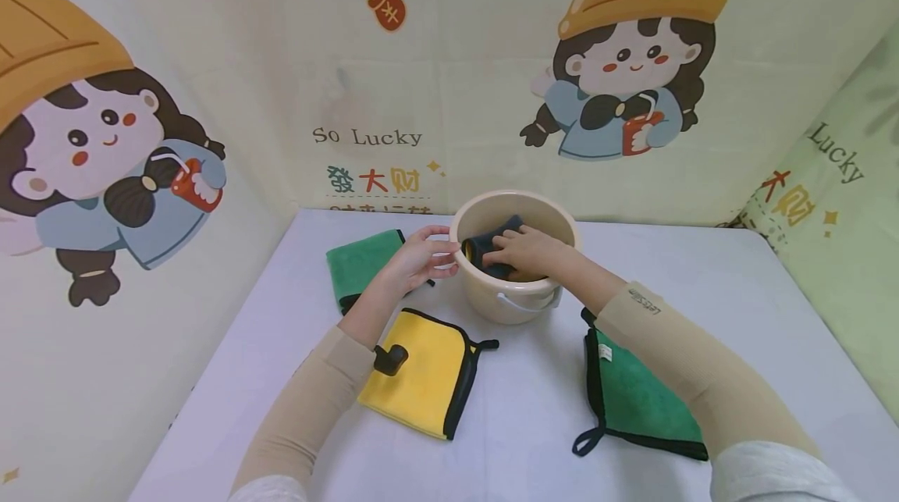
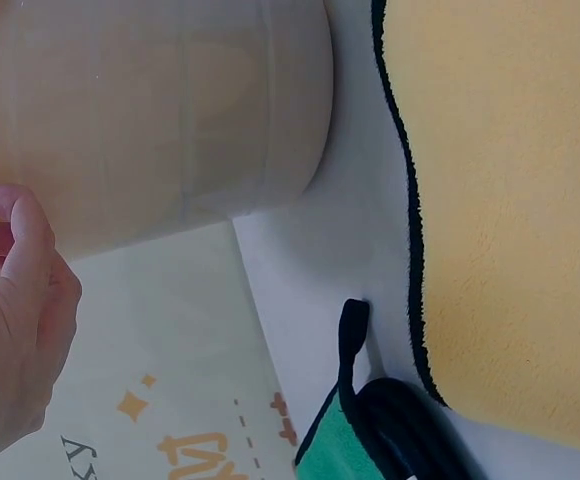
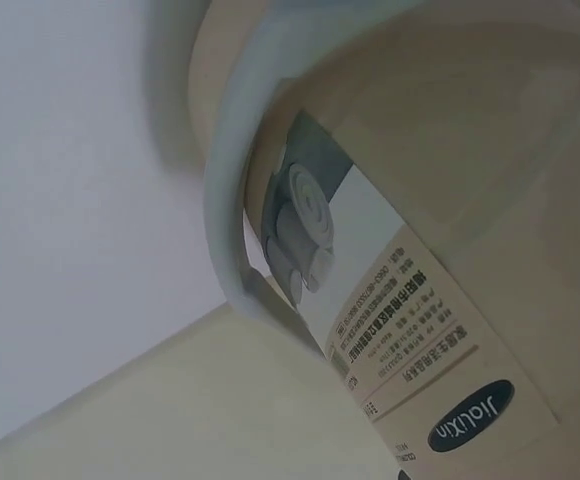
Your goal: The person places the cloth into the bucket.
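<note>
A beige plastic bucket (image 1: 562,233) stands at the middle of the white table. My left hand (image 1: 430,254) grips its left rim, fingers over the edge; the left wrist view shows that hand (image 2: 20,320) beside the bucket wall (image 2: 150,110). Reaching into the bucket, my right hand (image 1: 523,252) holds a dark grey rolled cloth (image 1: 488,240) with a bit of yellow under it. In the right wrist view only the bucket's printed label (image 3: 420,350) and white handle (image 3: 228,230) show, not the hand.
A folded yellow cloth (image 1: 421,369) with black trim lies in front of the bucket, under my left forearm. One green cloth (image 1: 361,268) lies at the left, another (image 1: 639,400) at the right. Printed fabric walls close in the table.
</note>
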Motion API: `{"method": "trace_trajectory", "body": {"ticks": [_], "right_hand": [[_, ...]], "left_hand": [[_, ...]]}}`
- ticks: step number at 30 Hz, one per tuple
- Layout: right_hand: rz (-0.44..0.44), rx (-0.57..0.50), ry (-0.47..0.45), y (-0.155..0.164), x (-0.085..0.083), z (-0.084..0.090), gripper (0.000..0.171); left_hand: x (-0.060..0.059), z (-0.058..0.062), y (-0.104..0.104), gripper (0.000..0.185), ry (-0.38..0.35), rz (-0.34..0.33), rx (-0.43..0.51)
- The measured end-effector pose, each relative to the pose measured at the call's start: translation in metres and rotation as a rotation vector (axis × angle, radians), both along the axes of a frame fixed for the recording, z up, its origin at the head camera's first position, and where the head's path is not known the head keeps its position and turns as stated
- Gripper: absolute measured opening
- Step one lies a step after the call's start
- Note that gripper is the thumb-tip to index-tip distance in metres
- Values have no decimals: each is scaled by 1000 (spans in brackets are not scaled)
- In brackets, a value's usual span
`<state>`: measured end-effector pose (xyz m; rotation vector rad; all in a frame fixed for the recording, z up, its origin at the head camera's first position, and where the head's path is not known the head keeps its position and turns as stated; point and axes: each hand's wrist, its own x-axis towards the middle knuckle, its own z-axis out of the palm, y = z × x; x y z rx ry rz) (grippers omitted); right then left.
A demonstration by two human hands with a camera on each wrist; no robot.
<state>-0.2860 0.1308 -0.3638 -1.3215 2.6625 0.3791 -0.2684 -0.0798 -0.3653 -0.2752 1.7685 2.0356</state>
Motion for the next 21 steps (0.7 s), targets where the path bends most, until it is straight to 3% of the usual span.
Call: {"method": "trace_trajectory", "body": {"ticks": [5, 11, 16, 21], "right_hand": [[9, -53, 21, 2, 1, 2, 47], [-25, -237, 63, 13, 3, 8, 46], [-97, -402, 163, 27, 6, 21, 47], [-194, -447, 247, 44, 21, 35, 49]], "left_hand": [[-1, -1, -1, 42, 2, 8, 12], [-1, -2, 0, 42, 3, 2, 14], [-2, -2, 1, 43, 3, 5, 24], [-2, -1, 0, 43, 2, 6, 32]]}}
